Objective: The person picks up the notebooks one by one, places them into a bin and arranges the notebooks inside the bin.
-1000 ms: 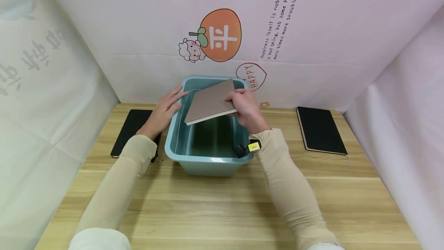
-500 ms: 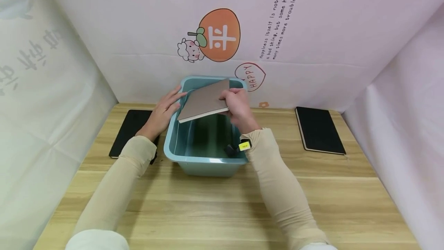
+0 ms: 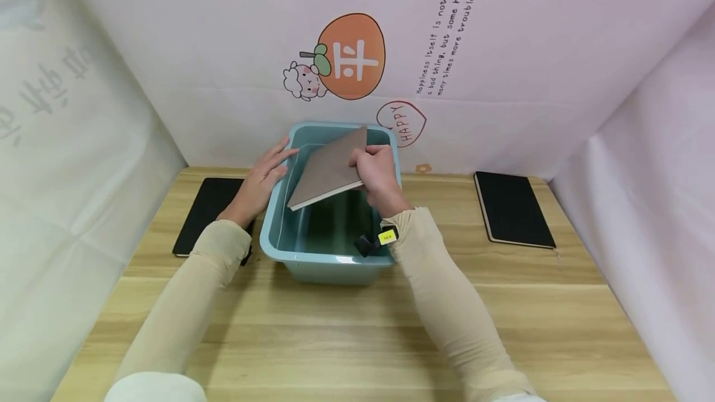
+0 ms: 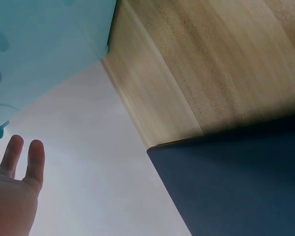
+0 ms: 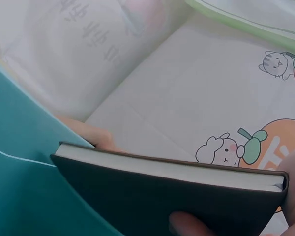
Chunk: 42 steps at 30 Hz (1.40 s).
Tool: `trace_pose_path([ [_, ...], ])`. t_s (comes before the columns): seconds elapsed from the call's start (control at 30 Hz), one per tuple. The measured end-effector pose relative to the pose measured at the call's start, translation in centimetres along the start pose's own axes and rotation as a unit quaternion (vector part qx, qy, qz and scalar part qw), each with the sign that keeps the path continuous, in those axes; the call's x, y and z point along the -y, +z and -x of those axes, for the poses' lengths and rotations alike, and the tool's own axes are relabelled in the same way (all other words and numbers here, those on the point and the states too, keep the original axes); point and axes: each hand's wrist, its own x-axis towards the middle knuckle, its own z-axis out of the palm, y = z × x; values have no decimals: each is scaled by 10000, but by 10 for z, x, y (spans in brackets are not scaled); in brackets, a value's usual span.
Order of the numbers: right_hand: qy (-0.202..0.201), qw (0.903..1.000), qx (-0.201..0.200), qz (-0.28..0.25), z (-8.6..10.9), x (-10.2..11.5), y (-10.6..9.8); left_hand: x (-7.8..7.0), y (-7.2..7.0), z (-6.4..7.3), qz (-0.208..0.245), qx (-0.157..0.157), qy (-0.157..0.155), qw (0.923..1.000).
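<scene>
A brown hardcover notebook (image 3: 329, 169) is tilted inside the mouth of a light blue plastic bin (image 3: 329, 273). My right hand (image 3: 377, 175) pinches its right edge, thumb on the upper cover. In the right wrist view the notebook's page edge (image 5: 167, 169) faces the camera, and a finger lies along its dark underside. My left hand (image 3: 259, 182) rests at the bin's left rim with fingers extended. The left wrist view catches two straight fingers (image 4: 35, 162) beside the bin's wall (image 4: 49, 44).
On the wooden table (image 3: 335, 340), a black notebook (image 3: 209, 209) lies left of the bin, partly under my left forearm. A second black notebook (image 3: 512, 208) lies to the right. Behind stands a printed white curtain (image 3: 223, 48).
The right hand has shifted a little left with the brown notebook, whose near corner now sits lower in the bin. The left hand stays at the rim.
</scene>
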Motion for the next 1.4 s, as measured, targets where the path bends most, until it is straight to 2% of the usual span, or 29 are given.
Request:
trace_pose_path([
  [0.27, 313, 9983, 409, 275, 2, -1, -1, -1, 2, 2, 51, -36, 16, 10000],
  [0.4, 422, 9971, 613, 169, 3, -1, -2, -2, 1, 1, 34, 71, 19, 10000],
  [0.67, 817, 9919, 969, -24, 2, -2, -1, 1, 2, 3, 136, 70, 35, 9999],
  [0.83, 826, 9901, 1068, 375, 4, -3, -1, 0, 3, 3, 113, 175, 98, 9997],
  [0.97, 863, 9852, 1286, 738, 5, -4, -1, -1, 2, 4, 152, 211, 115, 9996],
  [1.4, 915, 9767, 1698, 946, 6, -7, -4, -3, 1, 4, 74, 398, 2, 9992],
])
